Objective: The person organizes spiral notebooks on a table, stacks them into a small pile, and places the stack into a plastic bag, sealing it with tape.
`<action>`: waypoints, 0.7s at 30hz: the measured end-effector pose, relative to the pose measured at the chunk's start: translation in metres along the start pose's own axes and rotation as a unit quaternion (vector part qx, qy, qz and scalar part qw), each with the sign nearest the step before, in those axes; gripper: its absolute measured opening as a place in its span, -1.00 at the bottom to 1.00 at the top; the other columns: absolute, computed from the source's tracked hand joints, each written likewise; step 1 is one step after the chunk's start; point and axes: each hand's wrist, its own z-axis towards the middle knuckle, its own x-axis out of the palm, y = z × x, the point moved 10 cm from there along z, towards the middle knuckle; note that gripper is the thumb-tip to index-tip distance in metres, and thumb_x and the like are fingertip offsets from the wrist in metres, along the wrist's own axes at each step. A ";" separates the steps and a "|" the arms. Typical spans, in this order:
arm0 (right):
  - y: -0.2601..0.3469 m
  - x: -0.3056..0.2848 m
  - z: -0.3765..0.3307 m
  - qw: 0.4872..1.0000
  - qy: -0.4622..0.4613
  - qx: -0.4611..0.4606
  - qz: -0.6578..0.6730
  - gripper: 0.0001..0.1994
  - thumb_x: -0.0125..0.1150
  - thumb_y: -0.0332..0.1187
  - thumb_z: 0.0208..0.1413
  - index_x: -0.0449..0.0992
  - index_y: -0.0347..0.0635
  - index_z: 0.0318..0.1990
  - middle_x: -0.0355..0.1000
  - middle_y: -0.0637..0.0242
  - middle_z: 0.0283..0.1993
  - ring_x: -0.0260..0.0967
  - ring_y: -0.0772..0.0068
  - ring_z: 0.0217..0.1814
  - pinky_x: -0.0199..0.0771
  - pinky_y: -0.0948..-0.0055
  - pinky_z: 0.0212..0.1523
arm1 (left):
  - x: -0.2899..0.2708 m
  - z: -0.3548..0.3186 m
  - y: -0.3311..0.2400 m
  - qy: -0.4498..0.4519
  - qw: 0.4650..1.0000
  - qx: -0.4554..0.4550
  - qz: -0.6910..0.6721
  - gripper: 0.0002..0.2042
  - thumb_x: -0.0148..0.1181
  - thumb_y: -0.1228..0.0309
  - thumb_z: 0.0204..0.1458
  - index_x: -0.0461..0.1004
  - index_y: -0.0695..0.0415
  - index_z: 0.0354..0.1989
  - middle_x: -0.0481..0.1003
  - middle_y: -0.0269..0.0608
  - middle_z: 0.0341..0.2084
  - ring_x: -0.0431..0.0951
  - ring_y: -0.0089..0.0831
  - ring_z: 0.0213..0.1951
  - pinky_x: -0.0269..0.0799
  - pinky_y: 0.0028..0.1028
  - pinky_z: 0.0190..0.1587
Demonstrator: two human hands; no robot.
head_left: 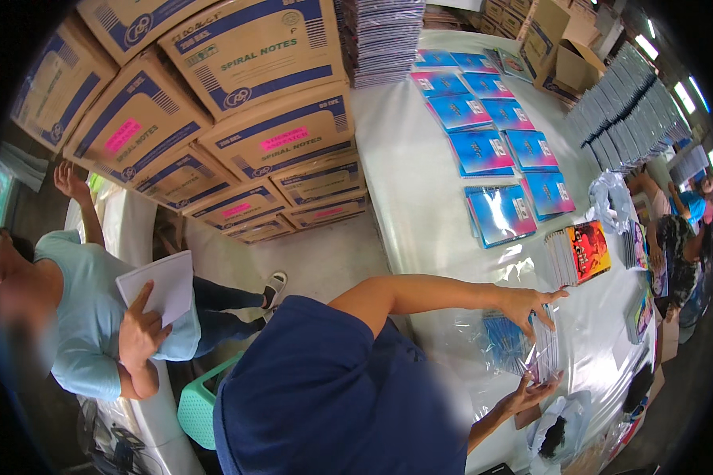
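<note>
On the white-covered table (pixel 404 170), a stack of spiral notebooks (pixel 502 345) with bluish covers lies inside a loose clear plastic bag (pixel 466 356). My left hand (pixel 524 307) reaches over the stack's far end, its fingers bent over the top and edge. At the near end, my right hand (pixel 532 394) cups the stack's corner with curled fingers. Shiny film hides part of where the fingers meet the covers. Just beyond my left hand stands a pile of notebooks with a red and orange cover (pixel 588 250).
Two rows of blue-and-pink notebooks (pixel 502 214) lie farther along the table. Crumpled plastic (pixel 610 202) and a plastic bag (pixel 558 431) lie nearby. Cartons (pixel 253 59) are stacked at left; a person (pixel 95 301) holding a white pad (pixel 160 286) stands by a green stool (pixel 200 408).
</note>
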 end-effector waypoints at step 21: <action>0.025 0.014 0.008 0.980 -0.146 -0.006 -0.136 -0.54 0.44 -0.44 -0.20 0.41 -0.24 -0.09 0.15 0.06 0.24 0.08 0.07 0.29 0.12 0.23 0.25 | -0.035 -0.011 0.007 -0.033 0.981 -0.015 0.189 -0.48 0.48 0.26 -0.31 0.55 -0.27 -0.03 -0.12 -0.07 0.39 -0.24 0.03 0.40 -0.16 -0.11 0.36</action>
